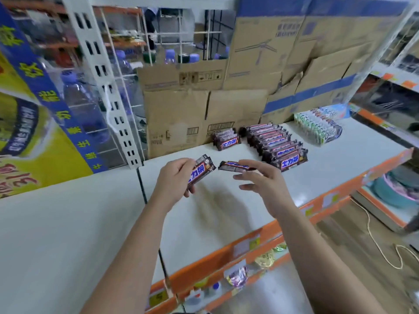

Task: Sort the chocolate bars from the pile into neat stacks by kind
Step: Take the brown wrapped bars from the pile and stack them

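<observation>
Item held, left: brown chocolate bar (200, 171), face up, clasped across its middle by the left hand (174, 180); fingers closed round the wrapper.
Item held, right: second brown bar (235, 166), seen edge-on, pinched at one end by the right hand (263, 184); thumb and forefinger closed on it, the other fingers spread loose.
Location: both bars held in the air above the white shelf (226, 211), close together but apart.
Sorted stock, near: long row of brown bars (276, 143) lying overlapped towards the back of the shelf.
Sorted stock, small: short stack of brown bars (226, 139) beside the row, against the cardboard boxes (204, 114).
Sorted stock, far: row of pale green-and-white bars (317, 128) to the right, well apart.
Weight, judged: light; one hand carries each easily.
Body, judged: firm core, thin glossy film, probably slippery.
Fragility, judged: may snap if bent.
Best hold, judged: long edges at mid-length, not the crimped ends.
</observation>
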Action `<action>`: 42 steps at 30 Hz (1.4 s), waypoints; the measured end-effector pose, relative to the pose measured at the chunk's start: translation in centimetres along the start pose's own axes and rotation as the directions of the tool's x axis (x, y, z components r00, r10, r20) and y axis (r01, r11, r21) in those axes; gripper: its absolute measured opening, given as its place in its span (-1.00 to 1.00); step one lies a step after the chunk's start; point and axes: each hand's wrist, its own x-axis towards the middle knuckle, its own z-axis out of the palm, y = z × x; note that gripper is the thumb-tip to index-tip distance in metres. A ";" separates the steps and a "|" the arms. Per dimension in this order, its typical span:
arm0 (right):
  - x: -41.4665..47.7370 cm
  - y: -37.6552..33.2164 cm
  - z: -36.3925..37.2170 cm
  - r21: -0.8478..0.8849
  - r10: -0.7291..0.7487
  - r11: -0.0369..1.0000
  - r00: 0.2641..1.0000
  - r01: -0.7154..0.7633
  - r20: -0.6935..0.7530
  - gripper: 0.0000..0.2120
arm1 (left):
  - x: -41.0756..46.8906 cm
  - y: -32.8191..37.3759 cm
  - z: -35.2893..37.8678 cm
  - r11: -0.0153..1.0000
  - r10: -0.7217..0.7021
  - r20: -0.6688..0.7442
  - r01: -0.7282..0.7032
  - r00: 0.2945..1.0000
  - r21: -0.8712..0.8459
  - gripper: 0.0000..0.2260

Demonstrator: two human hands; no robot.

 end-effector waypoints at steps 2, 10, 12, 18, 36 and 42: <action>1.2 -0.2 -1.2 -0.020 -0.025 0.999 0.999 0.025 -0.023 -0.85 | 0.8 0.4 1.1 1.000 -0.010 -0.015 0.010 1.000 -0.010 -0.77; 8.0 -0.4 -6.2 -0.358 -0.132 0.919 0.985 0.163 0.109 -0.77 | 3.3 1.0 5.9 1.000 -0.012 -0.108 0.010 0.994 -0.017 -0.90; 9.7 -0.7 -7.4 -0.472 -0.107 0.863 0.979 0.177 0.171 -0.69 | 3.4 1.1 7.1 0.999 -0.023 -0.192 0.016 0.981 -0.040 -0.90; 12.8 -1.7 -9.5 -0.608 -0.151 0.719 0.929 0.337 0.337 -0.84 | 2.5 0.6 10.7 0.997 -0.079 -0.375 0.067 0.924 -0.044 -0.88; 17.7 1.5 -5.0 -0.526 -0.109 0.458 0.633 0.716 0.767 -0.65 | 0.2 -0.2 10.1 0.994 -0.104 -0.528 0.102 0.843 -0.032 -0.96; 19.1 0.9 -4.4 -0.588 -0.159 0.433 0.700 0.683 0.696 -0.52 | 0.5 -0.1 9.1 0.995 -0.092 -0.535 0.093 0.840 -0.025 -0.96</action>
